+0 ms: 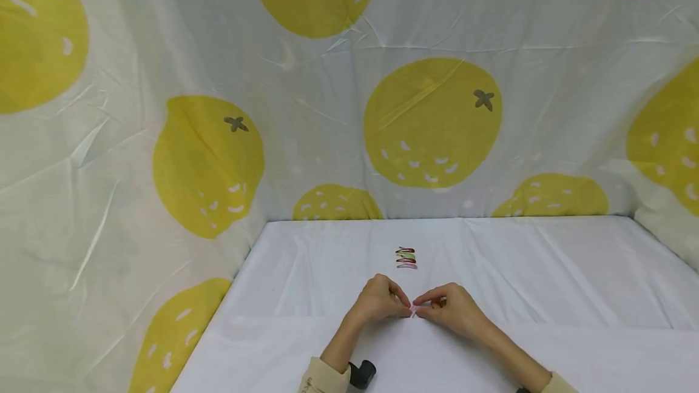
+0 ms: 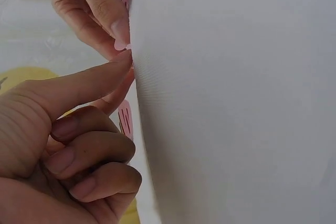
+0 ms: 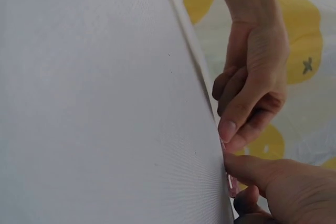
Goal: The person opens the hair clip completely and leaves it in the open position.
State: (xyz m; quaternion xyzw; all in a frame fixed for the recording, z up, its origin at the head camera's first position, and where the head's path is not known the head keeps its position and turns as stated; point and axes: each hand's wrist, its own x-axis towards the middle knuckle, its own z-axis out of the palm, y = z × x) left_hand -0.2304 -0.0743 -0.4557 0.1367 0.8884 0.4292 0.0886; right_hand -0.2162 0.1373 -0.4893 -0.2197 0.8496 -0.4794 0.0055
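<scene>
Both hands meet low over the white table, tip to tip at a small pink hair clip [image 1: 414, 310] that the fingers mostly hide. The left hand [image 1: 380, 299] pinches it between thumb and index finger; its other fingers are curled in toward the palm in the left wrist view. From the other side, the right hand [image 1: 452, 308] pinches the same piece with thumb and forefinger. Just beyond the hands, several slim snap hair clips [image 1: 406, 258] lie in a column, dark red, green and pink. The nearest pink clip [image 2: 125, 116] shows past the left fingers.
A white cloth with soft folds covers the table [image 1: 546, 284]. Behind and at the sides hangs a pale curtain [image 1: 317, 126] printed with big yellow lemons. A black wrist device [image 1: 363, 375] sits at the left sleeve.
</scene>
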